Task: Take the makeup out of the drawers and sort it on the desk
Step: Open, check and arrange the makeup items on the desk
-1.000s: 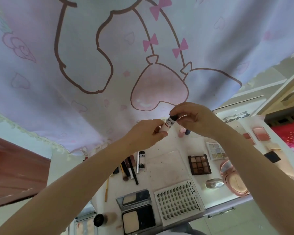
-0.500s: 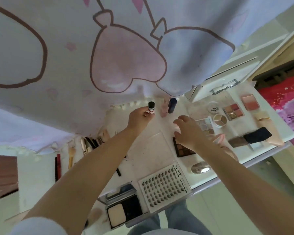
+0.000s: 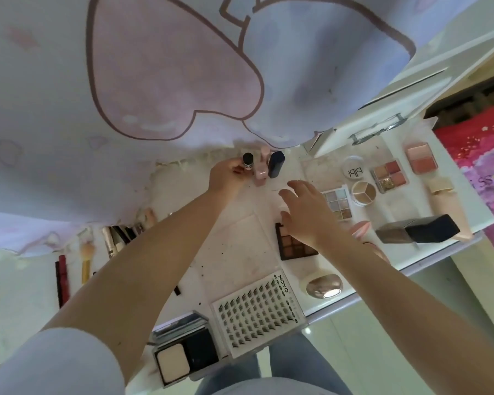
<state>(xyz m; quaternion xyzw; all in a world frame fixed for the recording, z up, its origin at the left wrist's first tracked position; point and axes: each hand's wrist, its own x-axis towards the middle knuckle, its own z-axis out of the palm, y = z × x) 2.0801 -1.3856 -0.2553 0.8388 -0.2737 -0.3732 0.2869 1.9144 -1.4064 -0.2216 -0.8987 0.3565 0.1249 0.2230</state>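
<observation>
White desk (image 3: 240, 252): left hand (image 3: 226, 175) grips upright black-capped tube (image 3: 248, 162) at far edge; right hand (image 3: 305, 209) hovers with fingers spread, holding nothing.

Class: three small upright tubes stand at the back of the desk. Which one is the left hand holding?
The black-capped tube, leftmost; left hand grips it, pink and navy stand free.

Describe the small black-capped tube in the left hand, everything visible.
The small tube has a black cap on top and a white label band with dark print, too blurred to read. It stands about upright at the desk's far edge, just left of a pink bottle. The left hand grips its lower part, hiding the base.
</observation>
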